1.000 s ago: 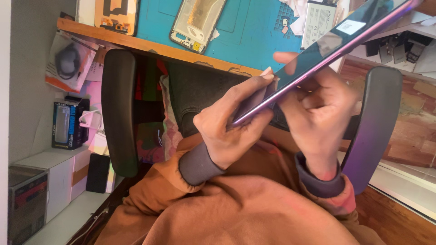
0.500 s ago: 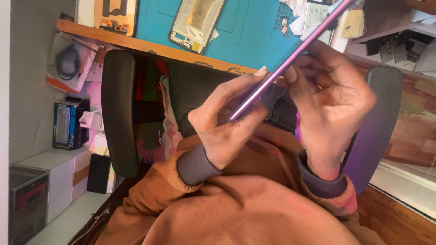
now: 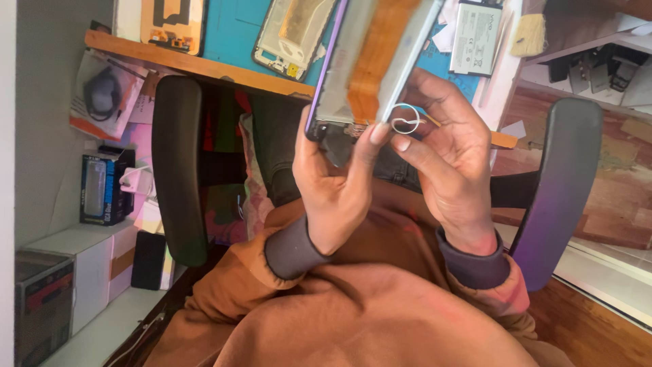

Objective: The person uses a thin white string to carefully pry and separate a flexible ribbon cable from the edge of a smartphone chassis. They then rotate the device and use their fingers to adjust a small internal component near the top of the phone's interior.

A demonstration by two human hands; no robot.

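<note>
We tip the opened phone flat-on

Since a moment ago it has turned from edge-on; our left hand [image 3: 336,197] grips the phone [image 3: 370,64] above our lap, our right hand [image 3: 451,163] pinches a small metal ring tool [image 3: 406,119] at its near edge.

Just one view here, from a camera worn on the person's head, tipped steeply down over their chest and lap. It sits really close in: the brown sweatshirt [image 3: 380,319] fills the bottom of the frame, and the left hand [image 3: 336,183] and right hand [image 3: 445,163] sit dead centre, raised right under the lens. Looking past them, the view reaches the teal work mat [image 3: 234,34] on the wooden bench edge [image 3: 197,64] along the top, with the chair armrests [image 3: 178,170] on either side. No second view, so nothing overlaps.
</note>
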